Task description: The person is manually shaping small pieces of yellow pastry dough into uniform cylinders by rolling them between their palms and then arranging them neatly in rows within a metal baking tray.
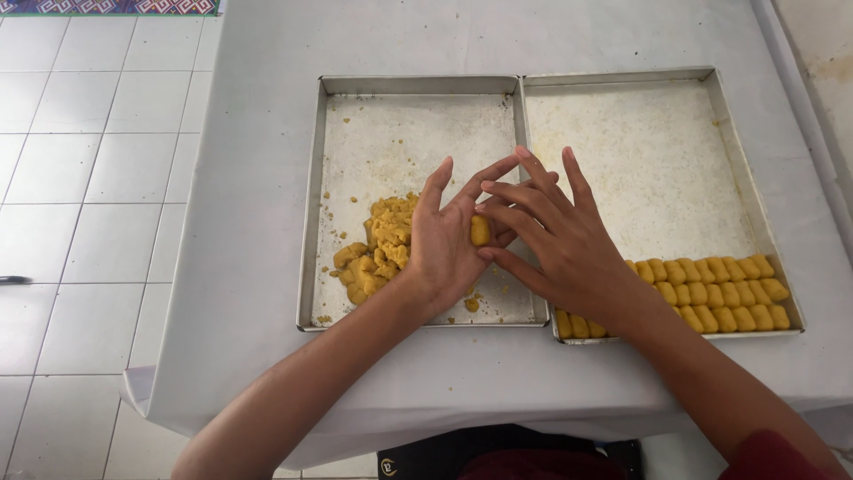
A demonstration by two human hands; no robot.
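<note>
My left hand and my right hand meet over the inner edge of the left metal tray. Between the palms sits a small oblong piece of yellow dough, pressed by both hands with the fingers spread. A loose heap of the same yellow dough lies in the left tray just left of my left hand. The right metal tray holds two neat rows of shaped yellow dough pieces along its near edge, partly hidden by my right wrist.
Both trays sit side by side on a table with a white cloth. Crumbs dot the left tray's floor. A white tiled floor lies to the left, and the table's near edge runs just below the trays.
</note>
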